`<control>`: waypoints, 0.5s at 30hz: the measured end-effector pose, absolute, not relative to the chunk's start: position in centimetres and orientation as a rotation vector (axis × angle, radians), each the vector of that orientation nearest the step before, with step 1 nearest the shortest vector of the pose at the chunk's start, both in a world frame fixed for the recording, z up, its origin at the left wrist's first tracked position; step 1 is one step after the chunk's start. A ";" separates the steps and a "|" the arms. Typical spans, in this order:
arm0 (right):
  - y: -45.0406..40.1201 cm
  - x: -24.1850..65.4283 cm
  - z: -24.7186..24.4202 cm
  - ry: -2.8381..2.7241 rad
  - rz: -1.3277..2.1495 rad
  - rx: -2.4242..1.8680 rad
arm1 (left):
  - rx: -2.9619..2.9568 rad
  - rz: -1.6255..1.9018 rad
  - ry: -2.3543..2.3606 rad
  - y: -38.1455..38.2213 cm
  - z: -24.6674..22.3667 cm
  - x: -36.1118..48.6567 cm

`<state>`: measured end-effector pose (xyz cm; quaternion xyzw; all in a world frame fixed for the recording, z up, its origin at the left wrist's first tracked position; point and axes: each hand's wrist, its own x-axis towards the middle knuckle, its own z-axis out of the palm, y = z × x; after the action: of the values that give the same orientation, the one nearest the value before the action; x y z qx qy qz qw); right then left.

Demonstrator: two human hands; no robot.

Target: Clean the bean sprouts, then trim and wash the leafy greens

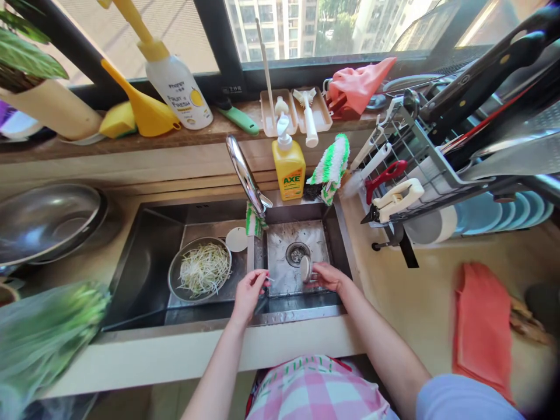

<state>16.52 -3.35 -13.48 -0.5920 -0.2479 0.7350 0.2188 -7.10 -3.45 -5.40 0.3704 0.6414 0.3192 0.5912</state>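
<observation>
Nearest the camera, a checked apron is worn; beyond it, over the right basin, a tiny pale scrap seems pinched in the left hand's nearly closed grip, and a round stopper-like piece is held in the right hand's half-curled grip. Were either grip loosened — by wet fingers, perhaps — something could be dropped towards the drain. Bean sprouts are heaped in a metal bowl, set in the left basin.

The left hand forms a pinch; the right hand curls inward; both bare forearms stretch forward.
</observation>
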 end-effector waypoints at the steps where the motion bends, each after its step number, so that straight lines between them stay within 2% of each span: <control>1: -3.3 16.3 -13.7 -0.655 2.039 -1.644 | 0.861 0.750 1.506 -3.5 -5.3 -7.8; 4: -3.1 15.9 -14.3 -0.642 1.947 -1.824 | 0.876 0.785 1.576 -3.1 -5.4 -10.6; 10: -2.7 16.1 -15.4 -0.718 1.827 -1.918 | 0.949 0.794 1.913 0.1 -7.5 -19.7; 15: -3.9 16.3 -15.4 -0.738 1.770 -1.923 | 1.295 0.358 2.236 3.7 -9.7 -27.0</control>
<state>16.26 -3.94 -15.41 -0.6921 -0.2657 0.6370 0.2113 -26.97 3.73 -9.72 0.4790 0.8270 0.1323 0.2632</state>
